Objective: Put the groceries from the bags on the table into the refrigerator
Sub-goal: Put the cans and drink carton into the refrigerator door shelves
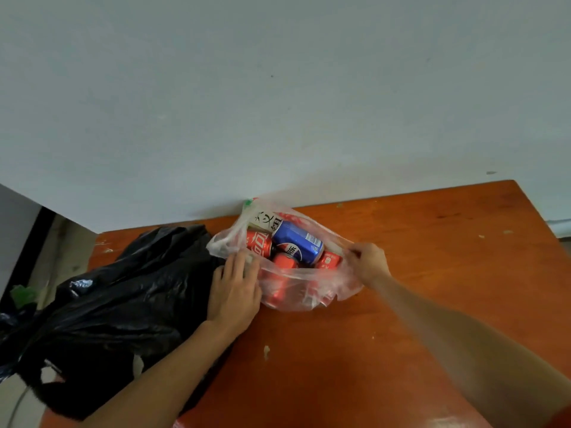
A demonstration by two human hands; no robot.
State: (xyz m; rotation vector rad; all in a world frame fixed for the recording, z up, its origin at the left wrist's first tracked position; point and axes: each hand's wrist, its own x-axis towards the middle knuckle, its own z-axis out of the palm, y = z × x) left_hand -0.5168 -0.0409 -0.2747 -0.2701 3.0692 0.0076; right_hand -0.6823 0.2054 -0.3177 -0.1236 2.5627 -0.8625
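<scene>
An orange-brown wooden table (432, 273) stands against a pale wall. A bulky black plastic bag (123, 304) slumps over its left end, its contents hidden. Just to the right of it, and touching it, a thin clear plastic bag (309, 299) sits near the wall, holding drink cans. A blue cola can (298, 242) lies on top, beside a red cola can (259, 244), with more red cans underneath and a pale one behind.

The step in hand appears to be opening this bag to reach the cans, so unloading has barely begun (no refrigerator is plainly in view). The next move likely calls for one hand to let go and lift out a can, probably the blue one on top, while the other keeps the flimsy mouth from collapsing.

The right hand (369, 262) has its fingers curled and pinches the right rim of the film, drawing it outward. The left hand (236, 288) lies palm down on the left rim, fingers close together and nearly straight, pressing the film. Whether its thumb nips the plastic cannot be told.
</scene>
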